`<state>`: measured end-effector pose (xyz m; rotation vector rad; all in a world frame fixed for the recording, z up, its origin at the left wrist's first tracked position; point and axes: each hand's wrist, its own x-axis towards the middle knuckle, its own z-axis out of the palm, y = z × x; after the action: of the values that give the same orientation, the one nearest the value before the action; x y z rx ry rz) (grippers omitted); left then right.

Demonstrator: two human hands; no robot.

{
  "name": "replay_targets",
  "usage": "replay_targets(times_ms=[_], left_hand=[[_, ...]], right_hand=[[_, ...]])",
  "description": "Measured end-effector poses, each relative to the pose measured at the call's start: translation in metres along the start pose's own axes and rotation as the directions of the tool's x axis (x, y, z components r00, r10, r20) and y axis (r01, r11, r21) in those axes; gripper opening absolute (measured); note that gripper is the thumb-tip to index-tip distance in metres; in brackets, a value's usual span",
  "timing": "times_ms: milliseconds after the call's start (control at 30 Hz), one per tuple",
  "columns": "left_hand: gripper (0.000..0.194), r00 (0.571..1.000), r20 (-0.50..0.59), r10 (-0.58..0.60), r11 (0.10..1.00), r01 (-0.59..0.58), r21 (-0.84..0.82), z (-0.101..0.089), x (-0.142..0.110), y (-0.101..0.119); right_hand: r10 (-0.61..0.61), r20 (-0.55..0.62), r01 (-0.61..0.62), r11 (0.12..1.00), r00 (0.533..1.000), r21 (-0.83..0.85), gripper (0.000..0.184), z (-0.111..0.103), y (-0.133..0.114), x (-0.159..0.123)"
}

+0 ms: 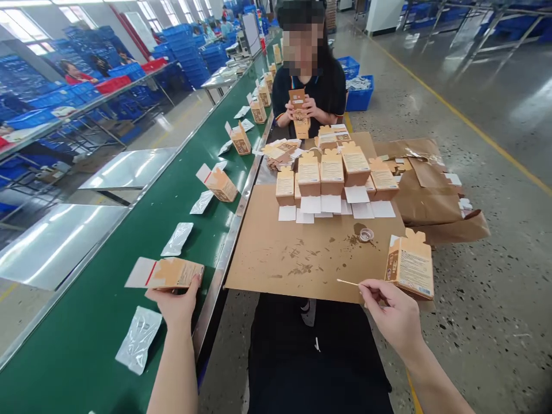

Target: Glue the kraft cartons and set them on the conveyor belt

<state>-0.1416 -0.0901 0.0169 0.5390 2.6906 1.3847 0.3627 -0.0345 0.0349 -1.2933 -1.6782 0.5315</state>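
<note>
Left hand: the fingers are wrapped around a box, the thumb set near its right end.
Box: tipped on its side at the green belt, its white flap, banded in red, pointed left; whether the belt is touched cannot be told.
Right hand: a thin swab is pinched in the fingers, its tip pointed left over the near edge of the bench.
Belt: a silver pouch is laid just nearer than the box; more pouches and boxes are lined up beyond.
Bench: cardboard-topped and marked with dark spots; a small clear cup is set toward the right, boxes are grouped behind.
Co-worker: seated opposite, a carton held in both hands.
</note>
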Motion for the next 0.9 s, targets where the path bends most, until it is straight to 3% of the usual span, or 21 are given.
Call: replay_targets(times_ms=[67,167,267,333,400,467,533,600,667,767,833,900], left_hand=[[0.087,0.998,0.020,-0.054,0.999,0.054,-0.009,0.005,0.005,0.002],[0.100,0.997,0.071,-0.004,0.997,0.010,-0.078,0.010,-0.001,0.002],[0.116,0.990,-0.069,0.126,0.971,-0.137,-0.195,0.004,-0.025,-0.013],[0.107,0.954,-0.166,0.249,0.926,-0.285,-0.248,0.003,-0.047,-0.022],[0.080,0.925,-0.145,0.351,0.864,-0.380,-0.330,0.014,-0.065,-0.015],[0.056,0.914,-0.006,0.405,0.824,-0.368,-0.432,0.042,-0.077,0.018],[0.045,0.871,0.192,0.452,0.805,-0.306,-0.509,0.083,-0.082,0.076],[0.042,0.777,0.374,0.506,0.807,-0.274,-0.523,0.130,-0.084,0.148],[0.037,0.657,0.550,0.515,0.854,-0.336,-0.397,0.173,-0.088,0.216],[0.030,0.566,0.619,0.544,0.838,-0.397,-0.373,0.212,-0.095,0.284],[0.027,0.562,0.591,0.578,0.814,-0.448,-0.370,0.221,-0.095,0.305],[0.034,0.603,0.504,0.619,0.780,-0.544,-0.308,0.221,-0.086,0.313]], right_hand=[[-0.026,0.006,0.026,1.000,1.000,0.007,0.024,0.005,-0.002,0.009],[-0.046,0.029,0.046,0.999,0.998,0.009,0.025,0.002,-0.007,0.018],[-0.015,0.020,0.015,1.000,1.000,-0.025,0.022,-0.015,-0.009,0.013],[0.030,-0.012,-0.030,0.998,0.999,-0.062,0.020,-0.029,-0.007,0.005],[0.066,-0.046,-0.069,0.994,0.997,-0.079,0.019,-0.039,-0.006,-0.002],[0.080,-0.072,-0.085,0.994,0.994,-0.070,0.020,-0.041,-0.008,-0.003],[0.076,-0.074,-0.079,0.996,0.994,-0.042,0.021,-0.038,-0.013,0.001],[0.064,-0.054,-0.065,0.998,0.996,-0.003,0.023,-0.031,-0.021,0.006],[0.052,-0.042,-0.050,0.998,0.998,0.039,0.025,-0.027,-0.029,0.008],[0.049,-0.094,-0.043,0.997,0.994,0.058,0.029,-0.027,-0.032,0.002],[0.060,-0.147,-0.058,0.998,0.987,0.021,0.028,-0.034,-0.029,-0.006],[0.082,-0.187,-0.089,0.996,0.979,-0.026,0.026,-0.043,-0.024,-0.014]])
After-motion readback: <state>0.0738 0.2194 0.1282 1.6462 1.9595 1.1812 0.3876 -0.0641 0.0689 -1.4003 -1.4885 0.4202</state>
